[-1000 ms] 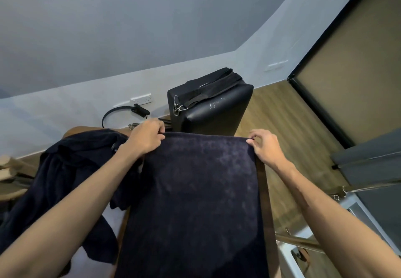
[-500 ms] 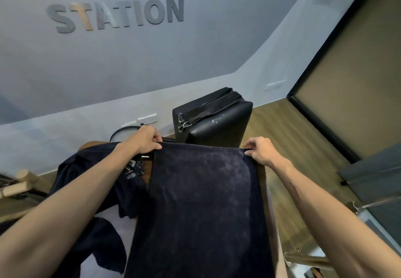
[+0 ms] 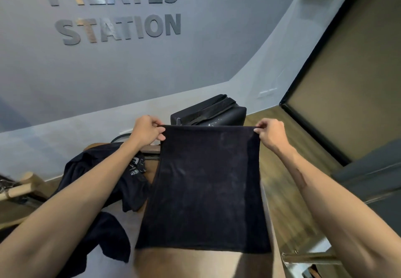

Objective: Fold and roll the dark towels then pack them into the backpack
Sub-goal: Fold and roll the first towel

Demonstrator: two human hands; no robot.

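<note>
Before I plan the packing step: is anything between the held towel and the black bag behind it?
Nothing visible. Left hand and right hand pinch the towel's top corners; the black bag sits just beyond its top edge.

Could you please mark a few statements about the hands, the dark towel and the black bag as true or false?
1. The left hand pinches one top corner of the dark navy terry towel. True.
2. The right hand hangs free of the towel. False: it pinches the other top corner.
3. The black boxy bag with straps stands beyond the towel, near the grey wall. True.
4. The towel is rolled up tight. False: it is spread flat between the hands.
5. A crumpled dark garment with pale print lies beside the left forearm. True.
</note>
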